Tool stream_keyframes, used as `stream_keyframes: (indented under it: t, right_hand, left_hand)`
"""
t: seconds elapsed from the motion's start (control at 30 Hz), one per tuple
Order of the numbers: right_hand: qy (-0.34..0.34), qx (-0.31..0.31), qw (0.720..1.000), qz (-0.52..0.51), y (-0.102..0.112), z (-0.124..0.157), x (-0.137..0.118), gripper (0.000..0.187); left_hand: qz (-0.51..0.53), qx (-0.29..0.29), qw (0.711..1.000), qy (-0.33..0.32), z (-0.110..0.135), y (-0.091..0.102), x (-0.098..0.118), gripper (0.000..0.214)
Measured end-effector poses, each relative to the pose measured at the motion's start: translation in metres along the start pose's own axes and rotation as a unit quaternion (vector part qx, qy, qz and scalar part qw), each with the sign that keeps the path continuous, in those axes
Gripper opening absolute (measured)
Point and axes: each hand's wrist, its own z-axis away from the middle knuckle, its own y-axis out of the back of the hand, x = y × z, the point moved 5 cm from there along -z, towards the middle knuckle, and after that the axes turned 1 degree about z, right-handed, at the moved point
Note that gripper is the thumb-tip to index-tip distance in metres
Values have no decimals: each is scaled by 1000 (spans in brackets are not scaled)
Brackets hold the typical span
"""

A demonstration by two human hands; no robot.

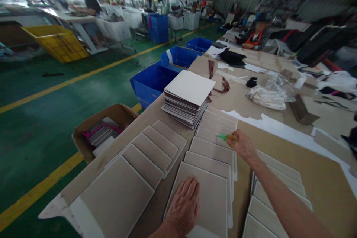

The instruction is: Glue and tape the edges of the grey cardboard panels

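Note:
My left hand [186, 201] lies flat, fingers stretched out, on the nearest panel [213, 189] of the middle row of overlapping beige panels. Farther up that row, my right hand [242, 145] is closed around a small brownish squeeze bottle [231, 139]. Its thin green nozzle [221, 137] points left over the panels; whether the tip touches them I cannot tell. To the left, a second row of overlapping panels [147, 167] runs along the table edge. A third row [275, 197] is partly covered by my right forearm. Beyond the middle row stands a tall stack of panels [189, 89].
Blue bins [150, 81] and a cardboard box [108, 134] stand on the floor left of the table. A plastic bag [269, 93] lies farther back on the table. One person [255, 37] sits at its far end; others work at machines in the back left.

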Motion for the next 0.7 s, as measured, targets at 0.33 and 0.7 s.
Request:
stream_keyframes:
  t: [0.33,0.7]
  right_hand:
    - [2,-5,998,-61,-20,-9,-54,17]
    - [-36,30,966,-254,-42,-6,-46,26]
  left_hand:
    - [8,13,1000,13,0,-1,-1,52]
    - [31,-13,999,23,0,-4,-1,51]
